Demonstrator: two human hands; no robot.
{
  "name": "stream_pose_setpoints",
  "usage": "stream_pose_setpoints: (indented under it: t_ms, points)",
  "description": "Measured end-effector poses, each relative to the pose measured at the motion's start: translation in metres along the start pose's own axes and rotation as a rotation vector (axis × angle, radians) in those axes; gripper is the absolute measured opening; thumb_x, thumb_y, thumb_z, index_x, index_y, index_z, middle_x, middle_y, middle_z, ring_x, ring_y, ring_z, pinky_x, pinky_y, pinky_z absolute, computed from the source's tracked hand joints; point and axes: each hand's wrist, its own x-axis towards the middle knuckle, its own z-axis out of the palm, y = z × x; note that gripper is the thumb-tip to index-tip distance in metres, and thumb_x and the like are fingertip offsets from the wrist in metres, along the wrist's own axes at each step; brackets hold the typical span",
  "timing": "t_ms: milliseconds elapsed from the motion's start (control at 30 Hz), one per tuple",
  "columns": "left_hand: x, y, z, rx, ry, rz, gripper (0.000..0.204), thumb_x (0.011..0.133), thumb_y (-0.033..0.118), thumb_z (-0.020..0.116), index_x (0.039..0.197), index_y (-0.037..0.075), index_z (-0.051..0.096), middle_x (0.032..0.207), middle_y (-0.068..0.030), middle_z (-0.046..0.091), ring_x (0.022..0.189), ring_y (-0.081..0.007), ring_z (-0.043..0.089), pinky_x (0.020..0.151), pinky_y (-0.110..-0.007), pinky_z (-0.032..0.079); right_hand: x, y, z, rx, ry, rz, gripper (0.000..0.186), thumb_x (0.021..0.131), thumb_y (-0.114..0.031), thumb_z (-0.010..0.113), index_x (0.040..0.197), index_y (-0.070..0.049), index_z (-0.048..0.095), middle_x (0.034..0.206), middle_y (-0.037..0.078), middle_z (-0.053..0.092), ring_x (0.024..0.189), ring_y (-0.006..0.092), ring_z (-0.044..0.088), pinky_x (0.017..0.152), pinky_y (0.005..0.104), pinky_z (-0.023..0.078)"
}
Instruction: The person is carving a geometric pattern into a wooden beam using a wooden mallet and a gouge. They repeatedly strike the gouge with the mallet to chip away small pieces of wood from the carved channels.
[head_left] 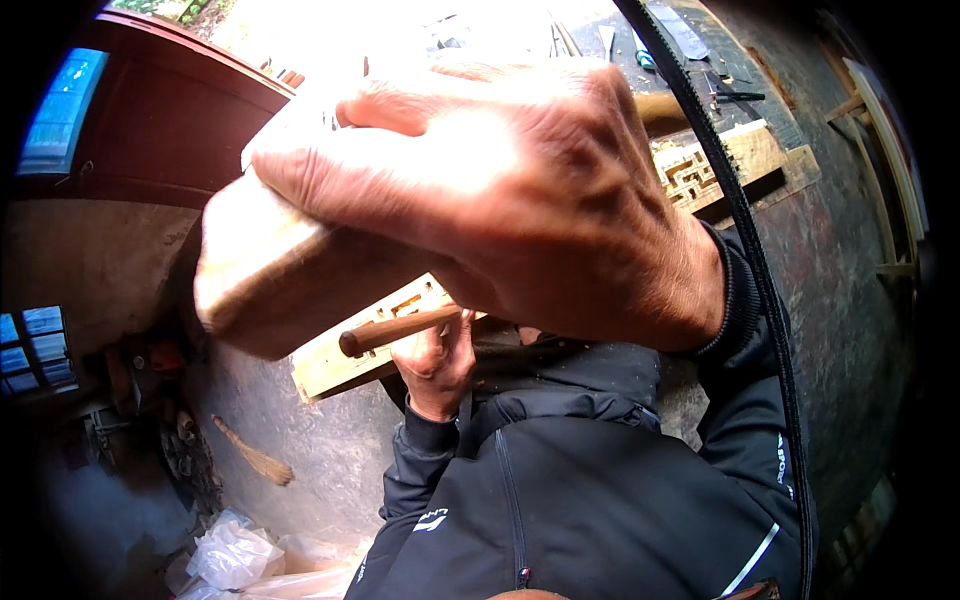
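Close to the camera, my right hand (500,190) is wrapped round a wooden mallet (265,280). Its thick, blocky head sticks out past my thumb and hides much of the work area. Lower down, my left hand (440,365) is closed on a chisel (395,332). The chisel's round wooden handle points left; its blade is hidden. Under and beside that hand lies a pale wooden board (345,375) with cut-out openwork. Another stretch of carved openwork wood (740,160) shows beyond my right wrist; whether it is the same board I cannot tell.
Hand tools, among them dark pliers or similar (735,97), lie on the far bench. A black strap (735,190) crosses the right side of the view. A straw hand broom (255,455) and white plastic bags (235,550) are on the floor at lower left.
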Motion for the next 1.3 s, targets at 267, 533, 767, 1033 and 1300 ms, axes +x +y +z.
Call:
stream_pose_setpoints:
  t_ms: [267, 533, 767, 1033, 1300]
  points:
    - [-0.003, -0.004, 0.007, 0.110, 0.033, 0.110, 0.017, 0.093, 0.005, 0.087, 0.107, 0.003, 0.077, 0.094, -0.0121, 0.081, 0.076, -0.0317, 0.078, 0.071, -0.039, 0.060, -0.023, -0.007, -0.015, -0.097, -0.172, 0.023, 0.054, 0.079, -0.031, 0.077, 0.133, -0.024, 0.077, 0.105, 0.003, 0.075, 0.084, 0.0191, 0.073, 0.071, 0.0332, 0.061]
    - [-0.036, -0.019, 0.029, -0.060, 0.207, 0.251, 0.024, 0.092, -0.004, 0.084, 0.112, 0.001, 0.073, 0.099, -0.0192, 0.083, 0.093, -0.0348, 0.084, 0.088, -0.045, 0.069, -0.066, 0.002, -0.017, 0.029, -0.217, 0.216, 0.057, 0.077, -0.020, 0.086, 0.134, -0.015, 0.079, 0.109, 0.013, 0.079, 0.088, 0.0304, 0.078, 0.075, 0.0394, 0.063]
    - [-0.043, -0.019, 0.039, -0.175, 0.404, 0.042, 0.022, 0.105, 0.002, 0.076, 0.117, 0.000, 0.058, 0.106, -0.0261, 0.080, 0.102, -0.0327, 0.082, 0.088, -0.045, 0.068, -0.100, 0.006, -0.022, -0.040, -0.277, 0.290, 0.070, 0.067, -0.005, 0.087, 0.136, -0.012, 0.078, 0.117, 0.016, 0.079, 0.101, 0.0343, 0.079, 0.085, 0.0430, 0.063]
    - [-0.027, -0.021, 0.021, -0.560, 0.483, -0.323, 0.014, 0.103, -0.005, 0.076, 0.116, -0.006, 0.069, 0.107, -0.0181, 0.081, 0.100, -0.0241, 0.078, 0.097, -0.040, 0.062, -0.126, 0.009, -0.021, 0.065, -0.362, 0.482, 0.078, 0.066, -0.001, 0.090, 0.142, -0.010, 0.073, 0.125, 0.017, 0.079, 0.109, 0.0374, 0.078, 0.094, 0.0433, 0.063]
    - [-0.030, -0.010, 0.035, -0.714, 0.495, -0.403, 0.021, 0.101, -0.006, 0.078, 0.119, -0.004, 0.066, 0.105, -0.0152, 0.079, 0.096, -0.0223, 0.079, 0.089, -0.036, 0.066, -0.135, 0.003, -0.018, 0.115, -0.429, 0.562, 0.078, 0.068, -0.003, 0.092, 0.143, -0.009, 0.071, 0.126, 0.019, 0.078, 0.113, 0.0389, 0.077, 0.097, 0.0435, 0.062]
